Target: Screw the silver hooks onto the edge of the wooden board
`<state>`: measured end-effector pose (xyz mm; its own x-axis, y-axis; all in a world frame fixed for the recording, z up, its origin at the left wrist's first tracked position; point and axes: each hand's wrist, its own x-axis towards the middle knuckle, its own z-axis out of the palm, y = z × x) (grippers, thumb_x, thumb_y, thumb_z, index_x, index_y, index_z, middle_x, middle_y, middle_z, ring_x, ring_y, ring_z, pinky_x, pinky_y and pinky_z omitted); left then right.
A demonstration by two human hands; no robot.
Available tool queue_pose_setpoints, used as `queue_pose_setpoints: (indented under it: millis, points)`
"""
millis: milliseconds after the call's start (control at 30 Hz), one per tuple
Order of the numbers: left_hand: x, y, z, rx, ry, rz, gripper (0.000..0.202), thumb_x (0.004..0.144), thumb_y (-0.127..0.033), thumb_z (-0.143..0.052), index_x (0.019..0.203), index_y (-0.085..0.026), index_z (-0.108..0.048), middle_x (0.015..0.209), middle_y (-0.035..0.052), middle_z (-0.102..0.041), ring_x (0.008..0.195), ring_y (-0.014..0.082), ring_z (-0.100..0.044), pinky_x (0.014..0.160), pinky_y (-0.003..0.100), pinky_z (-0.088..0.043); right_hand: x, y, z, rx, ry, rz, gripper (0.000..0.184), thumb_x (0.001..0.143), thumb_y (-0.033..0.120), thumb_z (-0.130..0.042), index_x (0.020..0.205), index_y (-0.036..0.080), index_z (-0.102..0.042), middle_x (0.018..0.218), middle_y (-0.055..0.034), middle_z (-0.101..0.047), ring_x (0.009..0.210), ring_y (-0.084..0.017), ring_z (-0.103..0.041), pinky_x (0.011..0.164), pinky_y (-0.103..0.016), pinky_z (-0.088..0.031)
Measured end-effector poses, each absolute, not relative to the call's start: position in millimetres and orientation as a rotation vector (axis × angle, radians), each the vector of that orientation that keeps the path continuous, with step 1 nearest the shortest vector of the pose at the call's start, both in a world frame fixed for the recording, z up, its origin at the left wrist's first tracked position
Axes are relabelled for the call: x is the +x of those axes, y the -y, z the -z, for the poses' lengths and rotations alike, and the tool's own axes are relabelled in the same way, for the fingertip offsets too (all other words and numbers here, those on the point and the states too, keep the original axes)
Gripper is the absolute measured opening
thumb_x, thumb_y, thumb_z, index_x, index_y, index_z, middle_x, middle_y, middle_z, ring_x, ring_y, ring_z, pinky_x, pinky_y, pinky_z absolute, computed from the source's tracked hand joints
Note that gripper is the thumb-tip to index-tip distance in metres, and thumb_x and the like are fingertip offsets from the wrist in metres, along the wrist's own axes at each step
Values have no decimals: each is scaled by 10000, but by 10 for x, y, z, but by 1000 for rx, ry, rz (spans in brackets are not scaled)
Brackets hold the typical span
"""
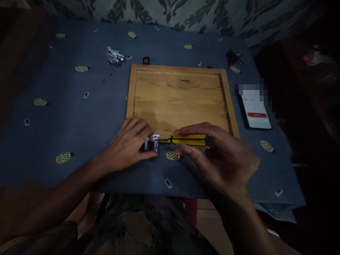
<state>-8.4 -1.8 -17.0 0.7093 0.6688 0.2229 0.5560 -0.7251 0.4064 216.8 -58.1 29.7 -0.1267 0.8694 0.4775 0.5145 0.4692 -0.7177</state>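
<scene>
My right hand (228, 161) is closed around the yellow and black handle of a screwdriver (190, 140), which lies nearly level with its shaft pointing left. The screwdriver's tip meets a silver metal hinge (155, 143) at the near edge of a framed wooden panel (183, 102). My left hand (129, 140) grips the hinge from the left, thumb below and fingers on the panel's near left corner. The exact contact between tip and screw is too small to make out.
Beyond the panel's left corner is a pile of metal hinges (114, 56), with small screws (110, 74) nearby. A black square piece (146, 60) sits behind the panel. On the right are a lit phone (256, 109) and a black plug-like object (233, 58). A patterned blue cloth (87, 117) covers the table.
</scene>
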Motion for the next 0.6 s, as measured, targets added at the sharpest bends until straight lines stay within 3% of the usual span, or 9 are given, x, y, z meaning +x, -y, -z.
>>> queue_pose_setpoints:
  millis: [267, 600]
  points:
    - [-90, 17, 179, 2631, -957, -514, 411, 862, -492, -830, 1033, -160, -659, 1071, 90, -665, 1078, 298, -583, 983, 464, -499, 2213, 493, -361, -1134, 1863, -572, 112, 966, 230, -728, 1076, 242, -738, 981, -8, -799, 809, -161, -790, 684, -250, -648]
    - [-106, 17, 190, 2597, -956, -481, 379, 914, -498, -769, 1071, -169, -664, 1085, 89, -660, 1101, 296, -572, 996, 462, -477, 2217, 437, -300, -1106, 1838, -652, 146, 960, 264, -739, 1102, 291, -719, 941, -1, -778, 670, -164, -759, 579, -284, -640]
